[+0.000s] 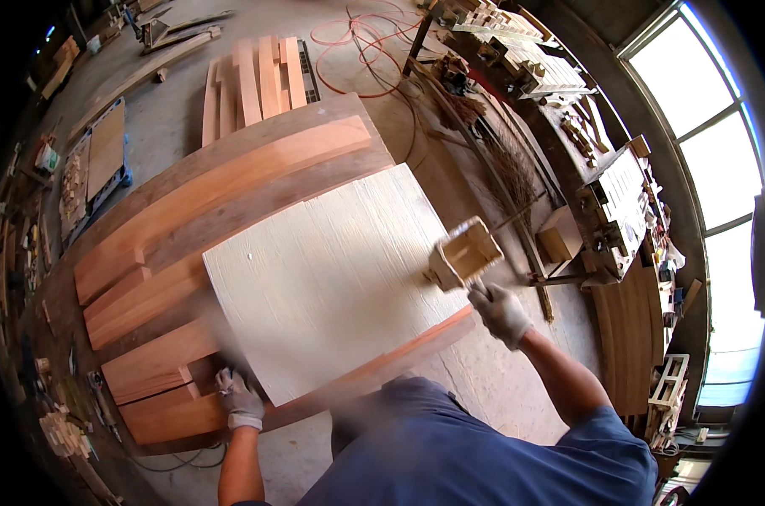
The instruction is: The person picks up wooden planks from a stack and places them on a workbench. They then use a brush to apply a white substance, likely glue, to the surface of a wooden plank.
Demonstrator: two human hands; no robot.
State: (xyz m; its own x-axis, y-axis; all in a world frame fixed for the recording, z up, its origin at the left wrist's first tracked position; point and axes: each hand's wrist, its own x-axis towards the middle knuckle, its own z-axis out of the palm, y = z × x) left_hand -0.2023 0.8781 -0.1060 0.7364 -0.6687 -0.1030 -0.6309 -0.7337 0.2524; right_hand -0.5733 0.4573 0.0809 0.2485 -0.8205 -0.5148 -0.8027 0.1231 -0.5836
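Observation:
My right hand (502, 314), in a whitish work glove, is closed round the handle of a glue-stained, box-shaped scoop (467, 255). The scoop is tilted over the right edge of a wide pale panel (323, 278), whose upper face is streaked with a creamy white coating. Also gloved, my left hand (241, 398) lies at the near left beside the panel's lower corner, its fingers stretched toward a gap between reddish-brown boards (167, 413). It seems to hold nothing. A blurry patch of the view hides some detail around the panel's left side.
More reddish boards (231, 187) lie across the worktable (349, 110). Beyond it stands a board stack (256, 84), with a red hose (361, 42) on the floor. A cluttered bench (602, 194) runs along the right by tall windows. At left is a low cart (104, 156).

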